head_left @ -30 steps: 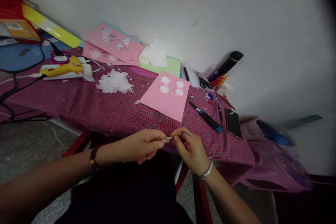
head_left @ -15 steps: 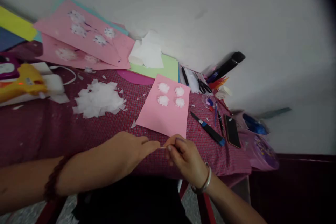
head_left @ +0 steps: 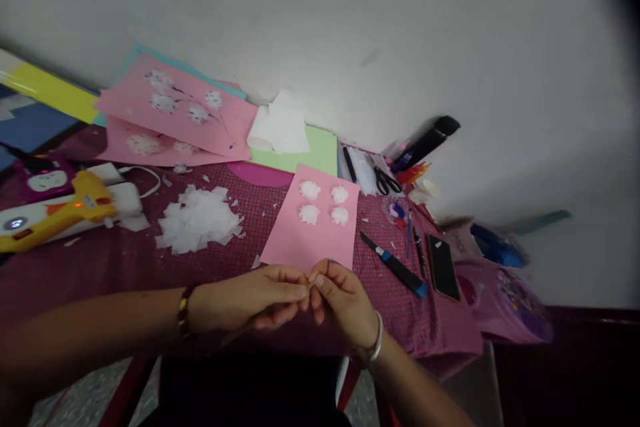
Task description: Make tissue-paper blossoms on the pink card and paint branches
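My left hand (head_left: 265, 293) and my right hand (head_left: 343, 293) meet at the fingertips in front of the near edge of a pink sheet (head_left: 300, 247). Both are closed in a pinch on a thin light-coloured stick (head_left: 237, 333); one length of it shows below my left palm, while the rest is hidden by the fingers. Several white tissue puffs (head_left: 310, 189) sit on the pink sheet in two columns. To the left lies a heap of torn white tissue pieces (head_left: 200, 220).
A yellow glue gun (head_left: 85, 203) rests on a white power strip at left. Behind are pink sheets with flowers (head_left: 185, 90) and a tissue roll (head_left: 280, 123). At right lie a craft knife (head_left: 395, 263), scissors (head_left: 383, 177), a phone (head_left: 443, 267) and a pink container (head_left: 515, 300).
My left hand has turned and its fingers have curled in, closing the small gap to my right fingertips. The view has tilted slightly, so the table things sit lower.
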`<state>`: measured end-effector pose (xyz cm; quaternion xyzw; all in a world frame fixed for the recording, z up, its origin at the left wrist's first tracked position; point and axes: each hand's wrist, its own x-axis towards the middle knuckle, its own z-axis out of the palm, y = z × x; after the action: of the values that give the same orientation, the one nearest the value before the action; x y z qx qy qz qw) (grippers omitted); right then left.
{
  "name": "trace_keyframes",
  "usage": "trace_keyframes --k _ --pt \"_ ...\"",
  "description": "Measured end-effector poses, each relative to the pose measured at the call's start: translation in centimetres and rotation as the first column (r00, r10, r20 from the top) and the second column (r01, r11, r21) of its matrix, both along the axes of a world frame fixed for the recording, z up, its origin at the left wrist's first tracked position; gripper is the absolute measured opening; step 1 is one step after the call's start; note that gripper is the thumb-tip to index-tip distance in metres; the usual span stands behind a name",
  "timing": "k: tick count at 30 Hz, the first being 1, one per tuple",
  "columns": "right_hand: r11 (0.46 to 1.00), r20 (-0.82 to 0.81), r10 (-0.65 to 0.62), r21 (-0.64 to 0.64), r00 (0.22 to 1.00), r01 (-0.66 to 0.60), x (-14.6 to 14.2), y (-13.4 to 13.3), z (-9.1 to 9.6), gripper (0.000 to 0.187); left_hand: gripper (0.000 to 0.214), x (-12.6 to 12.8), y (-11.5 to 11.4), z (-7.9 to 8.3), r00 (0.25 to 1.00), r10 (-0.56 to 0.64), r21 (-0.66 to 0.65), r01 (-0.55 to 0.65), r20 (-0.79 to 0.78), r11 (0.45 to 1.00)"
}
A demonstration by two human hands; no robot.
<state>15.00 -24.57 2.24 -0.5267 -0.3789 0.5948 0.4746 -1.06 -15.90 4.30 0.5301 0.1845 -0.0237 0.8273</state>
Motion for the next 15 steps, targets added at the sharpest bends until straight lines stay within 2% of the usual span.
trace_keyframes --k 3,5,6,8,10,12,13,15 --pt "0.991 0.207 0.116 0.038 0.972 -0.126 3.2 -1.0 -1.0 0.029 0.029 0.8 -2.5 0.6 0.996 0.038 0.053 -0.042 0.077 0.998" --pt "0.967 0.365 0.196 0.08 0.91 -0.24 5.9 -1.5 -1.8 0.031 0.04 1.6 -4.6 0.6 0.969 0.21 0.109 -0.224 0.13 0.968" --pt "0.945 0.433 0.232 0.111 0.871 -0.307 7.1 -1.7 -2.2 0.033 0.045 2.3 -5.6 0.4 0.925 0.343 0.107 -0.362 0.162 0.926" --pt "0.881 0.522 0.278 0.196 0.806 -0.43 9.1 -2.3 -2.5 0.039 0.05 4.4 -7.3 -0.1 0.783 0.588 0.034 -0.606 0.202 0.795" --pt "0.808 0.541 0.314 0.279 0.78 -0.52 10.3 -3.0 -2.7 0.041 0.051 7.3 -8.2 -0.7 0.655 0.723 -0.049 -0.733 0.217 0.679" --pt "0.759 0.487 0.36 0.344 0.796 -0.553 10.8 -4.0 -2.9 0.036 0.05 10.7 -8.5 -1.4 0.547 0.803 -0.058 -0.817 0.235 0.574" --pt "0.756 0.432 0.387 0.357 0.815 -0.548 10.8 -4.5 -3.2 0.033 0.049 12.2 -8.6 -1.7 0.493 0.832 -0.024 -0.857 0.255 0.515" --pt "0.813 0.275 0.417 0.314 0.866 -0.491 10.6 -5.2 -4.0 0.035 0.048 14.5 -8.8 -2.3 0.416 0.857 0.136 -0.909 0.305 0.393"
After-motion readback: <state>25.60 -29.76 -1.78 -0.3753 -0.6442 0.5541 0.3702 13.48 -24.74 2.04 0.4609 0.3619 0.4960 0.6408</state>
